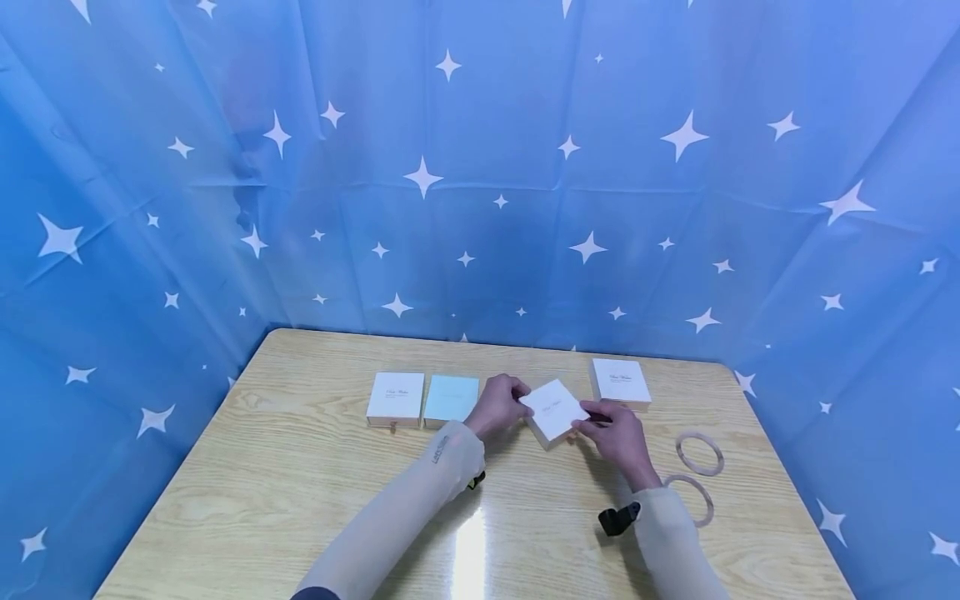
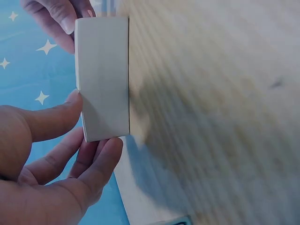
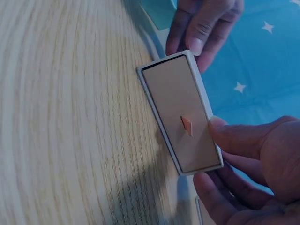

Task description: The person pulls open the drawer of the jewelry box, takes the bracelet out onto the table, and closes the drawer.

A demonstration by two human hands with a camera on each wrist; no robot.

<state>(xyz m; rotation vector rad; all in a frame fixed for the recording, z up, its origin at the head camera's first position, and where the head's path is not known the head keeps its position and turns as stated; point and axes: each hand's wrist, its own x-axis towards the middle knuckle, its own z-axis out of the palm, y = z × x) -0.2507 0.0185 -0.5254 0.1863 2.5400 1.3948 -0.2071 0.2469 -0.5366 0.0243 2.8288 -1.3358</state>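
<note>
White box [image 1: 553, 410], on or just above the bench [image 1: 300, 450] (cannot tell which), sits cornerwise between left hand [image 1: 497, 406], pinching its left corner, and right hand [image 1: 618, 436], pinching its right, neither clearly nearer, pull tab [image 3: 187, 126] on the right-front side.

White glare streaks the tabletop [image 1: 255, 467], while both wrist views look dimmer, softly shadowed.

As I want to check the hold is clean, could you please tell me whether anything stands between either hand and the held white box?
Nothing visible does: the left hand and right hand both touch the held white box directly. The turquoise box lies left of the left hand, outside the grip.
</note>
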